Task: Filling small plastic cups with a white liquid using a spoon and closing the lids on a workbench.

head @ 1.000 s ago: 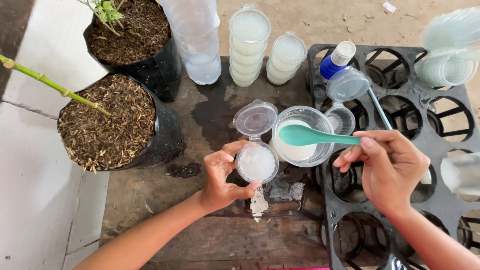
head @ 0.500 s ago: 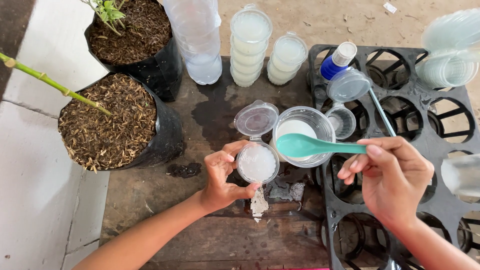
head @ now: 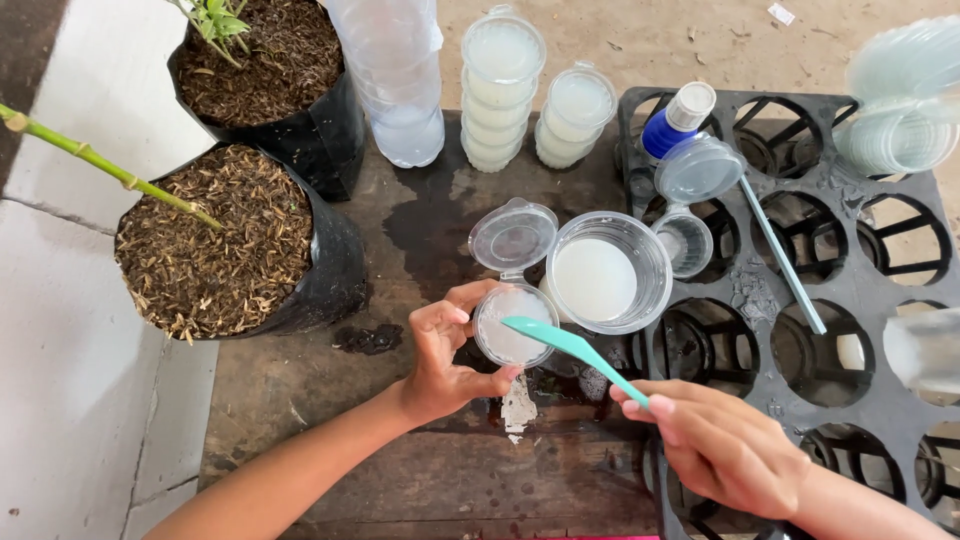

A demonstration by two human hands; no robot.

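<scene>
Just the one head-worn camera here, looking pretty much straight down and close in on the dark weathered wooden tabletop (head: 300, 400), with both forearms coming up from the bottom edge and bare sandy ground (head: 620, 40) along the top of the frame.

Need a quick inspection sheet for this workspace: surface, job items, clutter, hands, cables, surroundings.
Surface: dark wooden table, wet patch, white spill below the small cup.
Job's things: small hinged-lid cup of white mix; teal spoon over it; clear bowl of white liquid beside.
Clutter: stacks of filled cups, plastic bottle, black cell tray, blue-capped bottle.
Hands: left hand holds the cup; right hand holds the spoon.
Cables: nothing seen.
Surroundings: two potted plants, concrete floor.
</scene>
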